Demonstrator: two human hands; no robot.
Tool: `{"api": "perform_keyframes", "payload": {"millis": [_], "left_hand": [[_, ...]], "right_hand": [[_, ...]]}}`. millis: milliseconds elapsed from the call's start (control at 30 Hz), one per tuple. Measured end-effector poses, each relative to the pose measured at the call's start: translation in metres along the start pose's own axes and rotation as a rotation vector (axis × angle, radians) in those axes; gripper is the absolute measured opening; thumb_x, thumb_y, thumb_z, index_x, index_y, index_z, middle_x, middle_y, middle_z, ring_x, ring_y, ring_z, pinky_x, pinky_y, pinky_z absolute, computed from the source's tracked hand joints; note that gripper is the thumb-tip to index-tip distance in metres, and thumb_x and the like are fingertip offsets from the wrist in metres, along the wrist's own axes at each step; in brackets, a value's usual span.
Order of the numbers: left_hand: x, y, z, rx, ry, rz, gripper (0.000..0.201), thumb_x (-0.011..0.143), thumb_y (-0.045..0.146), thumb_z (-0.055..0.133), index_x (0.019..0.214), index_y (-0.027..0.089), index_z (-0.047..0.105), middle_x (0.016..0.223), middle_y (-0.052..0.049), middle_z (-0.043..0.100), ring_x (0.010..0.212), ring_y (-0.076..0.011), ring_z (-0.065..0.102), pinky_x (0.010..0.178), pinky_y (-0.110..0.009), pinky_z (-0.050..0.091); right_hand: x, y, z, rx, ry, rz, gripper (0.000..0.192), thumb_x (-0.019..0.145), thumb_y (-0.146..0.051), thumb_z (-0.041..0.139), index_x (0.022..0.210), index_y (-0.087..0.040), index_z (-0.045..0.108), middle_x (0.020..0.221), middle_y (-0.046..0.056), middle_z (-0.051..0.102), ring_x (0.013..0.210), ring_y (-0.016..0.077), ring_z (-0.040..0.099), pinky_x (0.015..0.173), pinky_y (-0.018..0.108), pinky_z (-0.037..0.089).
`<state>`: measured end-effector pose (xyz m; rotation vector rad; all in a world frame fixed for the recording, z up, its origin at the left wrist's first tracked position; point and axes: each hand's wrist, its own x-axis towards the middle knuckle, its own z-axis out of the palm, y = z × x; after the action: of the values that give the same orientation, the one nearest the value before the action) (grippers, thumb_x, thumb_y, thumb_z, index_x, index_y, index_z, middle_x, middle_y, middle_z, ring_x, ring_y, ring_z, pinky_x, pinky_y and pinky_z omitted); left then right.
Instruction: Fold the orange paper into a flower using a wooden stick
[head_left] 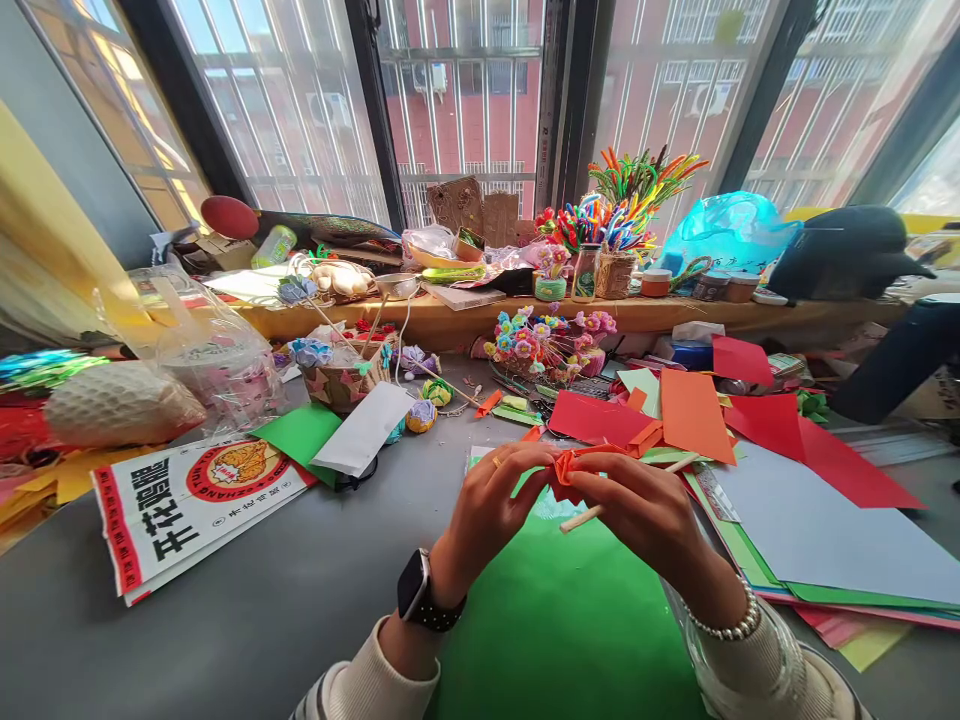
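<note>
An orange-red folded paper piece (567, 472), flower-like in shape, is pinched between both hands over the green mat (555, 620). My left hand (502, 495), with a watch at its wrist, has its fingertips closed on the paper's left side. From the right, my right hand (645, 505) grips the same paper with thumb and fingers. A thin wooden stick (581, 519) passes under my right hand, its near end showing below the fingers and its far end beyond the knuckles. Whether the right hand also holds the stick is hidden.
Orange paper (694, 412), red paper (592, 415) and large white sheets (847, 520) lie right. A printed paper bag (199, 505) and green paper (304, 438) are left. Craft flowers (551, 340), a basket (341, 380) and a dark bottle (892, 360) stand farther back, before a cluttered sill (450, 318).
</note>
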<state>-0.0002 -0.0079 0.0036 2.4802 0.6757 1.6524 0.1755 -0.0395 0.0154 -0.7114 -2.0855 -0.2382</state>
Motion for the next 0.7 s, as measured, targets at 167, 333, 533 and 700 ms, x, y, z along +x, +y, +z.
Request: {"api": "perform_keyframes", "payload": {"millis": [167,333,533,700], "left_hand": [[0.0015,0.0006,-0.0003,-0.030,-0.005,0.023,0.020,0.074,0.006,0.055,0.089,0.019,0.053,0.092,-0.005,0.065,0.091,-0.0141,0.060,0.080,-0.027,0.049],[0.0012,0.0002,0.0000,-0.030,-0.005,0.004,0.023,0.074,0.006,0.055,0.094,0.019,0.053,0.090,-0.005,0.064,0.090,-0.0136,0.060,0.080,-0.027,0.049],[0.0024,0.0016,-0.0006,-0.029,0.001,-0.006,0.022,0.074,0.006,0.056,0.092,0.018,0.053,0.089,-0.005,0.064,0.088,-0.0124,0.059,0.079,-0.025,0.049],[0.0020,0.0021,-0.0002,-0.038,0.000,-0.021,0.021,0.074,0.007,0.056,0.091,0.018,0.054,0.089,-0.005,0.064,0.088,-0.0124,0.059,0.079,-0.025,0.048]], "right_hand": [[0.0019,-0.0010,-0.0011,0.000,-0.007,-0.001,0.017,0.081,-0.008,0.049,0.093,-0.018,0.057,0.088,0.007,0.064,0.078,0.0123,0.060,0.064,0.022,0.048],[0.0018,-0.0008,-0.0011,-0.010,-0.012,0.000,0.016,0.082,-0.009,0.049,0.093,-0.019,0.056,0.088,0.006,0.064,0.079,0.0120,0.060,0.064,0.022,0.048],[0.0011,-0.0006,-0.0006,0.003,-0.004,0.002,0.018,0.081,-0.008,0.050,0.094,-0.019,0.056,0.090,0.007,0.063,0.082,0.0128,0.059,0.066,0.024,0.049],[0.0010,-0.0005,-0.0007,0.009,-0.008,0.003,0.018,0.081,-0.008,0.050,0.094,-0.019,0.056,0.090,0.007,0.063,0.081,0.0126,0.059,0.066,0.024,0.049]]}}
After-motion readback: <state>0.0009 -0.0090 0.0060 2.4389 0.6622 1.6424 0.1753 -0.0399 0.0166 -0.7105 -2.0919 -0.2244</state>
